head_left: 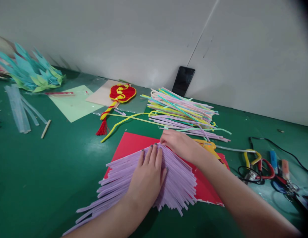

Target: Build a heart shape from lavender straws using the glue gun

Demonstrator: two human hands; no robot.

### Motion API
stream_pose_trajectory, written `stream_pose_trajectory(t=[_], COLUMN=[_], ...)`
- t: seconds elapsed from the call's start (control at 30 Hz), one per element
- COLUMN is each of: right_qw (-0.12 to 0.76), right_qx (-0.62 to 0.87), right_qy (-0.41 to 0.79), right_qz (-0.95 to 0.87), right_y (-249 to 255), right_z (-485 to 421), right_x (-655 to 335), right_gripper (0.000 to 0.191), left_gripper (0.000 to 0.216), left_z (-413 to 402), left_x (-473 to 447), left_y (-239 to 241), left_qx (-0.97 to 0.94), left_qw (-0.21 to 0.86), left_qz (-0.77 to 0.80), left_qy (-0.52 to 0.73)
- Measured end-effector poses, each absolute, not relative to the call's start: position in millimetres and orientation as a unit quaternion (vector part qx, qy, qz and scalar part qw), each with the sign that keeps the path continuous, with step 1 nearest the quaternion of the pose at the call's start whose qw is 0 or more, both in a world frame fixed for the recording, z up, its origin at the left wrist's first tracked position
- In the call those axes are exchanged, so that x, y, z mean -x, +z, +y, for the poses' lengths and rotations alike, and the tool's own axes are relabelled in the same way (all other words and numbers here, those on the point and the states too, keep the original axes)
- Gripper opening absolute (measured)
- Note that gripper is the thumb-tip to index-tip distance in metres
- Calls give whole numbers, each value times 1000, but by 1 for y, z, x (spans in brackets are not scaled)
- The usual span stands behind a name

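Note:
Many purple pipe cleaners (180, 172) lie side by side in a slanted, fan-like layer over a red sheet (134, 142). My left hand (147, 175) rests flat on this layer, fingers stretched out toward its upper point. At that point my right hand (177, 143) is closed, its thumb and fingers pinched on the end of a purple pipe cleaner; the fingertips are partly hidden. Under and behind my right forearm, a yellow glue gun (210, 147) with a clear glue stick lies partly covered.
Behind are loose multicoloured pipe cleaners (183, 110) and a phone (183, 81) leaning on the wall. A red-and-yellow fan ornament (122, 93) lies on papers. Pliers (251, 162) and cables are at right; blue strips (18, 109) and a teal paper plant (36, 71) at left.

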State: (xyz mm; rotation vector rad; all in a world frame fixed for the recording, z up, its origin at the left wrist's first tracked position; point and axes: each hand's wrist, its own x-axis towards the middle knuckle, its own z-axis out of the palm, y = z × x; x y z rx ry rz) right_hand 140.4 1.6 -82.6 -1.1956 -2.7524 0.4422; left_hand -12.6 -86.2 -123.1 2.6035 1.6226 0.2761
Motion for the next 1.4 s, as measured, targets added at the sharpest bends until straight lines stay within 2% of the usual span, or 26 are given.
stream_pose_trajectory(t=[0.47, 0.73, 1.1, 1.4], right_qw=[33, 48, 91, 110], right_qx=[416, 420, 461, 468], right_qy=[149, 152, 296, 369], right_qz=[-896, -893, -832, -795], right_y=[-73, -71, -75, -75], right_z=[-2, -3, 1, 3], right_x=[-143, -147, -148, -146], right_gripper=[16, 19, 16, 13], left_gripper=[50, 50, 50, 51], left_z=[-86, -86, -85, -86], left_x=[12, 13, 13, 12], left_y=[-121, -121, -122, -121], left_qx=[-844, -846, -844, -842], left_qw=[41, 39, 45, 51], left_qz=[529, 527, 529, 533], left_qy=[74, 75, 79, 68])
